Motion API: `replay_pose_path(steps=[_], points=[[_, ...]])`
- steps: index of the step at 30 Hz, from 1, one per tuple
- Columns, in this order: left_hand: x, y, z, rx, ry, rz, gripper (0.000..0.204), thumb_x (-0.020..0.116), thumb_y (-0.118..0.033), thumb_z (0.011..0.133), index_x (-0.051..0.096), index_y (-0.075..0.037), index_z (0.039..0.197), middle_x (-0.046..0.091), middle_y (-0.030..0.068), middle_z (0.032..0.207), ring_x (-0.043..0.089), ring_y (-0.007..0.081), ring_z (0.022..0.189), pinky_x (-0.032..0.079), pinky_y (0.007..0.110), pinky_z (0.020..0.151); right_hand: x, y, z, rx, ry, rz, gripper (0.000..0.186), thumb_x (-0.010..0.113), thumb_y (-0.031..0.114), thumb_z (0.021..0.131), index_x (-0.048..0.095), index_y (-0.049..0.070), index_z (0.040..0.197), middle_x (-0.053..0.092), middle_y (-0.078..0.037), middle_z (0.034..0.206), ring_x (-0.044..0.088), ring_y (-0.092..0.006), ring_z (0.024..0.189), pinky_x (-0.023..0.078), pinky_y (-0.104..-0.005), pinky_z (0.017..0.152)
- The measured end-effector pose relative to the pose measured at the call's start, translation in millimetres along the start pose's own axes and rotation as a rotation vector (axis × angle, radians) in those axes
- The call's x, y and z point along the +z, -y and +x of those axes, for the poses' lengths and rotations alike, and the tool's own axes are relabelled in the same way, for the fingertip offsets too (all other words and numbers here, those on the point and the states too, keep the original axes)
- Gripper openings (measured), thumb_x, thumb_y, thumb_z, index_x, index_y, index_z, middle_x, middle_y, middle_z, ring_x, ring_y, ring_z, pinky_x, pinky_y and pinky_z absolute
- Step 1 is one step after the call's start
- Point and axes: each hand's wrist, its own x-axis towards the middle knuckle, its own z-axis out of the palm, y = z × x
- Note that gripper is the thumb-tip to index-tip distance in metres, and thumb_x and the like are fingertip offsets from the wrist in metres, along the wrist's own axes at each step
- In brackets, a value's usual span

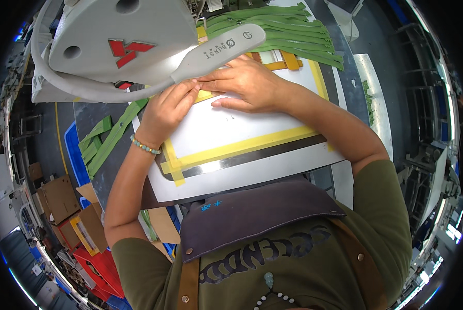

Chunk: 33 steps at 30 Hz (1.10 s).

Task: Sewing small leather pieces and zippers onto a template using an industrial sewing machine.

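In front of a grey sewing machine (123, 41), both my hands meet over a white work surface (241, 132) edged with yellow tape. The fingers of my left hand (172, 106) are bent and pressed together; whatever lies under their tips is hidden. Stretched out and lying low, the fingers of my right hand (249, 85) point left, with the tips touching the left fingers. A small yellow piece (204, 95) shows beneath them. A grey control wand (221, 51) on a cable hangs over the hands and covers the needle area. Long green strips (115, 137) lie beside my left wrist.
A pile of green strips (288, 31) lies behind my right hand, near an orange-brown guide (285, 63). Left of the table are a blue bin (75, 155) and cardboard boxes (61, 199). A red container (99, 271) stands at lower left.
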Motion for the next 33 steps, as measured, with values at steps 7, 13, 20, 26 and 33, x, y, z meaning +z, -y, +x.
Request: replay_pose_path(steps=[7,13,20,26,33], points=[[6,0,2,-0.041,-0.009,-0.092,0.021,0.074,-0.003,0.087,0.075,0.0,0.107,0.075,0.0075,0.115,0.075,0.0231,0.103,0.062,0.034,0.086,4,5,0,-0.007,-0.045,-0.057,0.042,0.074,0.043,0.097,0.078,0.01,0.124,0.072,-0.004,0.134,0.059,-0.0269,0.126,0.044,-0.0469,0.109],[0,-15,6,-0.022,0.023,0.073,0.026,0.075,0.004,0.082,0.074,0.003,0.108,0.075,0.0107,0.115,0.073,0.0272,0.1,0.061,0.036,0.083,-6,-9,-5,0.045,-0.17,0.107,0.03,0.073,0.034,0.099,0.08,0.01,0.117,0.074,-0.006,0.13,0.064,-0.0282,0.12,0.052,-0.0424,0.099],[-5,-23,-7,-0.187,0.028,0.08,0.034,0.073,0.007,0.082,0.075,0.001,0.115,0.075,0.0104,0.118,0.073,0.0276,0.099,0.06,0.036,0.083,-93,-18,3,0.188,-0.269,-0.06,0.028,0.078,0.014,0.085,0.076,0.001,0.109,0.074,-0.015,0.101,0.066,-0.0349,0.102,0.054,-0.0439,0.09],[-3,-23,-4,-0.192,-0.075,0.069,0.026,0.074,0.002,0.084,0.076,-0.001,0.109,0.075,0.0057,0.115,0.072,0.0225,0.094,0.06,0.033,0.077,-70,-46,-2,0.271,-0.124,-0.127,0.02,0.072,0.011,0.086,0.075,-0.001,0.103,0.071,-0.017,0.098,0.066,-0.0378,0.101,0.054,-0.0455,0.088],[-2,-25,-9,-0.247,-0.056,-0.005,0.035,0.074,0.009,0.084,0.074,-0.001,0.117,0.075,0.0102,0.121,0.074,0.0295,0.103,0.061,0.037,0.085,-58,-71,-2,0.338,-0.168,-0.087,0.017,0.069,0.009,0.089,0.076,-0.001,0.099,0.071,-0.018,0.098,0.068,-0.0394,0.101,0.056,-0.046,0.09]])
